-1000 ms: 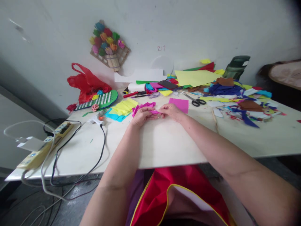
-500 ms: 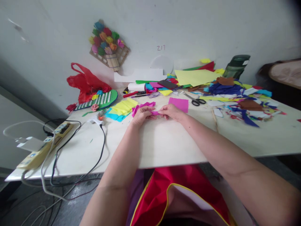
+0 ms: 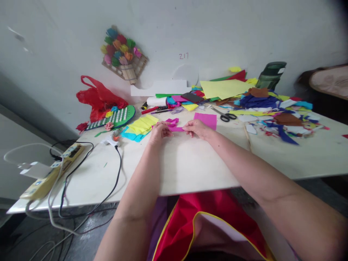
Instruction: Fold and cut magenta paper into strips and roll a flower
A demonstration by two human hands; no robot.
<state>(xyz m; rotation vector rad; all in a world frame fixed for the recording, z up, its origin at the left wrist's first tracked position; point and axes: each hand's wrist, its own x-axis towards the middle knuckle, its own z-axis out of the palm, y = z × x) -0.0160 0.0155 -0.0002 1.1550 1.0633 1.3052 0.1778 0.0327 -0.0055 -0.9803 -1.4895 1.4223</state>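
A narrow magenta paper strip (image 3: 178, 129) is stretched between my two hands, low over the table. My left hand (image 3: 161, 132) pinches its left end, and my right hand (image 3: 196, 129) pinches the right end. Folded magenta paper pieces (image 3: 172, 122) lie just behind the strip, partly covered by my left hand. A flat magenta paper sheet (image 3: 208, 120) rests behind my right hand and is partly hidden by it. Yellow paper sheets (image 3: 143, 124) overlap blue paper (image 3: 134, 135) to the left of my left hand.
Black-handled scissors (image 3: 227, 116) lie beyond my right forearm. Paper scraps (image 3: 288, 119) heap up on the right near a green bottle (image 3: 271, 75). At left are a glue gun (image 3: 111, 140), a power strip (image 3: 51, 170) with trailing cords, and a red plastic bag (image 3: 99, 96).
My left hand has shifted slightly left, and more of the magenta strip shows between my hands. My right hand stays almost in place.
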